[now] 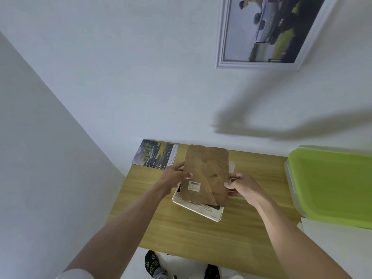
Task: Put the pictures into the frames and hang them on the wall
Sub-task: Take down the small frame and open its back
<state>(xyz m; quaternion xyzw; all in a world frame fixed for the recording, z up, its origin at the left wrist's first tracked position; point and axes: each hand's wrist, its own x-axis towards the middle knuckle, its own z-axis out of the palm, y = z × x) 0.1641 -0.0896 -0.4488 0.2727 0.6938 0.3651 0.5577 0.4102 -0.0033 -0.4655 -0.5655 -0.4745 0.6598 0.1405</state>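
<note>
Hands met over the desk (181, 234) in the head view, both on the same brown board (207, 174). Your left hand (175, 174) pinched its left edge, thumb on top and the other fingers (179, 167) behind, and your right hand (243, 187) clamped the right edge the same way. The board stood tilted up off a pale frame (199, 211) lying flat on the desk just under it; a white label sat low on the brown face. One loose picture (156, 156) lay at the desk's far left corner, partly overhanging, well apart from your hands. A white frame (223, 47) with a picture in it already hung on the wall above. A green-lidded box (330, 186) stood to the right.

The step looked like the backing coming off, or going onto, the pale frame; which of the two could not be told. If it was coming off, your next move called for setting the board aside and fetching the loose picture; if going on, for lining its edges to the frame before pressing.
</note>
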